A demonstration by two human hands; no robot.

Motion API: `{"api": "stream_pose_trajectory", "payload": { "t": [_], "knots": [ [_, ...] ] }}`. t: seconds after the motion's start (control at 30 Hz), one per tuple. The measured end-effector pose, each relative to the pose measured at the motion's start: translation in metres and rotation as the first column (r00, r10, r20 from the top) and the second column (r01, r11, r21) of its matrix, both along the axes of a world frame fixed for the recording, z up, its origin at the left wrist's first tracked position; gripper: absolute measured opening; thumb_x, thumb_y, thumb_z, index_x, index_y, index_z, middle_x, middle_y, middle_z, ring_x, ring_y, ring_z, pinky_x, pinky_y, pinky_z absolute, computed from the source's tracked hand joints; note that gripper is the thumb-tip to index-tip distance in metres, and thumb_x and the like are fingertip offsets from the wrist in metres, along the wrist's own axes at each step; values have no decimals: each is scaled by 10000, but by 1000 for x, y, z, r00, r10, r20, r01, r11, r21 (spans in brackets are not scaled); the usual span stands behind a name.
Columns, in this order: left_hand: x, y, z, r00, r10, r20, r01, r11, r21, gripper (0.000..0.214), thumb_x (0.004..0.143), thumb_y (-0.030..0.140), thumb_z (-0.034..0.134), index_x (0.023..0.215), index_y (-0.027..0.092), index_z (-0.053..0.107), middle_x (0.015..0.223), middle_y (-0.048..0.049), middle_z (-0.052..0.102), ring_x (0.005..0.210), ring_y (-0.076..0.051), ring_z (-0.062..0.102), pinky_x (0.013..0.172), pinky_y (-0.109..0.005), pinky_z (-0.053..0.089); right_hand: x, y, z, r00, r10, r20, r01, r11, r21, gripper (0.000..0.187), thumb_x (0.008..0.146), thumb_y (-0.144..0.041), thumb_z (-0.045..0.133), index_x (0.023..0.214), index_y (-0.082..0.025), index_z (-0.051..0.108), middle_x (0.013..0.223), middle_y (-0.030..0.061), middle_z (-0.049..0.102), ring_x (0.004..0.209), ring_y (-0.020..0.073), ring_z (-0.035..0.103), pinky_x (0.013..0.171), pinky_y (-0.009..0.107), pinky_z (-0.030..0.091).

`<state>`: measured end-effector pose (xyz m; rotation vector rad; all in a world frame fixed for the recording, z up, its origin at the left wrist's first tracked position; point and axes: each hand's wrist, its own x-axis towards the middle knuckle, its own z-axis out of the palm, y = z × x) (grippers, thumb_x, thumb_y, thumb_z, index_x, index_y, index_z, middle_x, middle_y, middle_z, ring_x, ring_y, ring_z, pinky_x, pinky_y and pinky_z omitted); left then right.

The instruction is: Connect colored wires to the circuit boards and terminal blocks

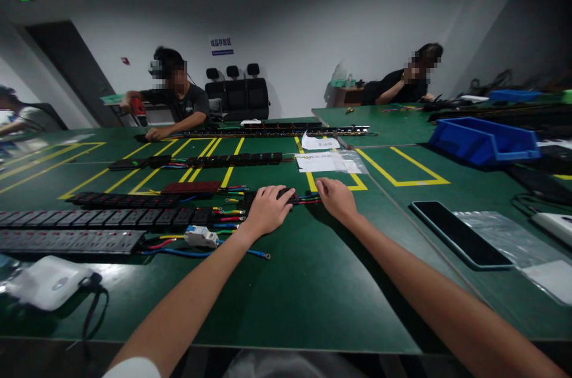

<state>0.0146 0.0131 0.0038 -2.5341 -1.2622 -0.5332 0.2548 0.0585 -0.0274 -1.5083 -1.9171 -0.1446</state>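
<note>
The scene is dominated by a green-surfaced table [304, 306] marked with yellow tape rectangles. By the far wall, a black three-seat unit with headrests [246, 98] is noted. Across the table, a red power tool [138, 108] is held by a co-worker in a dark shirt [185, 107]; a second co-worker in black [404, 86] is observed at the far right.

At left, a glossy dark-grey socket strip [75, 242] is laid nearest, with a long black segmented socket strip [102, 219] placed just beyond. An open blue plastic bin [485, 142] is positioned at right. A black-screened smartphone with a pale blue edge [460, 235] is laid face up, well apart from the hands.

The left hand [268, 209] is placed over a small black component [251, 197] on the table, beyond the table's near edge and right of the strips; its fingers are spread across the top, and whether a grip is applied cannot be told. The right hand [337, 199] is held with fingers curled at the end of red, blue and green wires [308, 200] extended from that component; whether they are pinched cannot be determined. A white-and-grey block-shaped breaker [201, 237] is located left of the left hand.
</note>
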Motion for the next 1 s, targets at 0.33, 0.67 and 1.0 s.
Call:
{"api": "stream_pose_trajectory", "payload": {
  "t": [0.33,0.67,1.0],
  "knots": [
    [1,0,0,1000,4,-15,-4,1000,15,433,1009,375,465,1421,252,520,1360,-108,579,1245,-270,513,1030,-444,388,-1,2,-1,884,21,-467,-63,995,-73,420,934,-446,478,1073,-162,754,795,80,759,719,235,701,690,315,480],
    [1,1,-2,1000,10,12,-10,1000,-6,437,998,373,491,1421,265,525,1364,-115,579,1253,-275,514,1021,-455,394,-10,1,7,599,2,-801,-137,985,-101,501,828,-507,568,1096,-109,712,812,107,740,644,241,691,546,319,505],
    [2,-3,-2,999,40,-9,-41,999,-23,434,1010,395,451,1421,280,528,1369,-105,571,1242,-271,507,1016,-445,382,-9,0,4,524,-3,-851,-196,973,-125,581,750,-581,650,1078,-107,721,716,78,708,600,219,653,542,313,485]
  ]
}}
